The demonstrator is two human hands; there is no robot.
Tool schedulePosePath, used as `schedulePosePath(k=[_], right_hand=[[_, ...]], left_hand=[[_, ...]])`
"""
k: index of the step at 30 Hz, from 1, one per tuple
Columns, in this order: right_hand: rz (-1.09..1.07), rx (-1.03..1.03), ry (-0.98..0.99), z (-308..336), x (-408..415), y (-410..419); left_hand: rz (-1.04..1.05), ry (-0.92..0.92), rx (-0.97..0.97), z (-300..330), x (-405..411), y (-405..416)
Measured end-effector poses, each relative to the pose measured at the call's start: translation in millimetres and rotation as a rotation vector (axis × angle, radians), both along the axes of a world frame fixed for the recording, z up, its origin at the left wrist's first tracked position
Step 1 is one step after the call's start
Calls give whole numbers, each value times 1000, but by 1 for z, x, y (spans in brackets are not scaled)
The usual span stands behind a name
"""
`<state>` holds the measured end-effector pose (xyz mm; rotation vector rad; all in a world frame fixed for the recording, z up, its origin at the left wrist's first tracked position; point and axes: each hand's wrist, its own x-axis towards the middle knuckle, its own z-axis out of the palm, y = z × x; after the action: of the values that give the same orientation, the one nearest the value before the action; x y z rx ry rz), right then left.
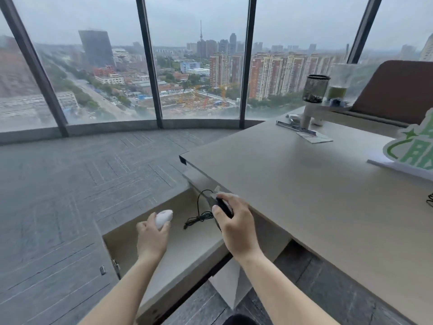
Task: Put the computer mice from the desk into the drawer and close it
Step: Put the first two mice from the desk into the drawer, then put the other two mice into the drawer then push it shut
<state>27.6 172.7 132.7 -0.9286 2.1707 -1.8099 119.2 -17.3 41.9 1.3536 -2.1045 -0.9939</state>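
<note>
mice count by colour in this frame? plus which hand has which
White mouse: 1, in the left hand, over the open drawer.
Black wired mouse: 1, in the right hand, its cable hanging into the drawer.
Total: 2 mice. None visible on the desk.

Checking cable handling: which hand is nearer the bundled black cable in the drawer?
Right. The right hand, gripping the black mouse, is beside the cable bundle; the left hand, holding the white mouse, is farther left.

Both hands point(152, 238) point(236, 224) outstretched, fingers point(216, 213) curled.
</note>
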Motion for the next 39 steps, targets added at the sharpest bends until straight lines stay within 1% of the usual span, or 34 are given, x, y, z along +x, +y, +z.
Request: schedulePosePath(k=[2, 5, 9, 11, 16, 18, 19, 22, 25, 29, 32, 35, 39], right_hand=[[-3, 124, -33, -25, -2, -26], [-12, 288, -60, -60, -9, -60], [53, 649, 7, -100, -19, -100], [67, 792, 43, -113, -22, -114], [116, 1044, 156, -134, -25, -137], [145, 1115, 168, -141, -26, -140], [150, 1129, 171, -144, -26, -140], [152, 1098, 182, -142, -26, -137], [132, 913, 192, -122, -27, -126], [11, 528, 226, -67, -35, -85], [-149, 340, 336, -18, -51, -28], [-331, 265, 391, 15, -76, 47], [-620, 258, 394, 24, -110, 166]], left_hand=[[-4, -74, 49, -19, 2, -10], [4, -154, 66, -40, -2, -22], [-11, -232, 97, -58, -15, -34], [-39, -291, 105, -67, -21, -37], [-146, -572, -32, -85, -23, -46], [-155, -575, -23, -90, -23, -52], [-150, -538, 2, -91, -23, -54], [-71, -361, 82, -82, -22, -59], [-16, -137, 21, -54, -27, -54], [-152, 162, -102, 8, -61, -18], [-284, 327, -126, 55, -93, 33], [-444, 376, -92, 84, -124, 100], [-698, 351, -39, 97, -161, 200]])
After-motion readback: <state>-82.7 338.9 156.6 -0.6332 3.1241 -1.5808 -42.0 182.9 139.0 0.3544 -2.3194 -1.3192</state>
